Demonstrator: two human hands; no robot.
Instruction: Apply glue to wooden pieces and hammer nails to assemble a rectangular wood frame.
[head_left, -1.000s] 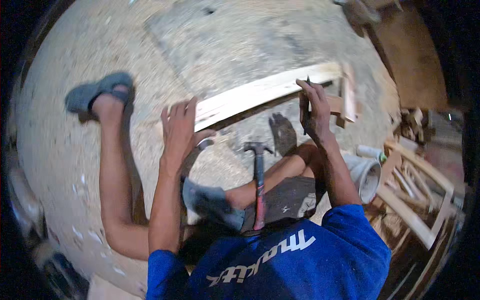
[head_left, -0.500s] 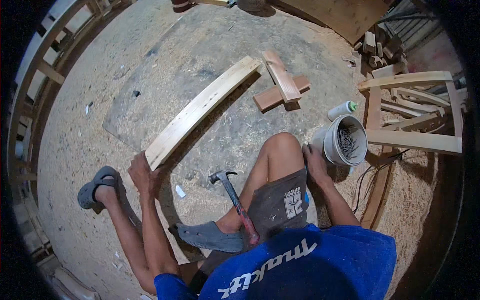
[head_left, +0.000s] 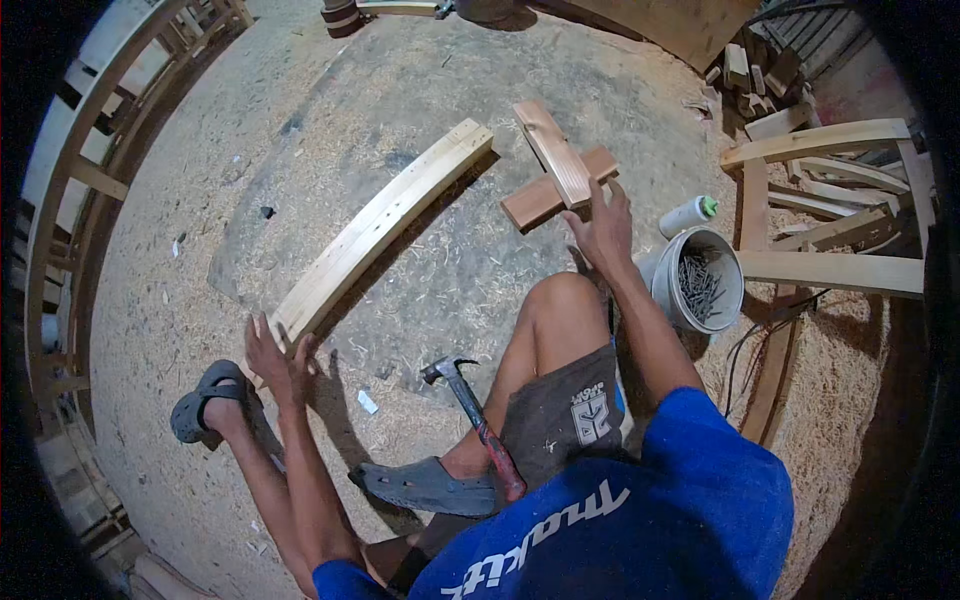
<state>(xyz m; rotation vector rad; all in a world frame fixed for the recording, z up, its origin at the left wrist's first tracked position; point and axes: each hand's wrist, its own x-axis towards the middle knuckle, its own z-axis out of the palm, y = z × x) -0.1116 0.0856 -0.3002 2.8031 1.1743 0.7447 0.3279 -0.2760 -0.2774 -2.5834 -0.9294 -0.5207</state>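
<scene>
A long pale wooden beam (head_left: 385,225) lies slantwise on the floor in front of me. At its near end my left hand (head_left: 282,365) is open, thumb and fingers spread to either side of the wood. Farther right, a short reddish wood block (head_left: 552,150) rests across another reddish block (head_left: 533,203). My right hand (head_left: 603,232) has its fingers apart at the near end of the upper block; whether it touches the wood is hard to see. A claw hammer (head_left: 468,410) with a red-and-black grip leans against my shorts, head on the floor side.
A white bucket of nails (head_left: 700,285) stands by my right knee, beside a white bottle (head_left: 685,217) with a green cap. A wooden frame (head_left: 830,268) and scrap wood lie at the right. A slatted wooden structure (head_left: 60,230) runs along the left. Sawdust covers the floor.
My right hand has moved from beside the bucket up to the reddish blocks. My left hand has loosened its fingers at the beam, which has shifted slightly left and nearer.
</scene>
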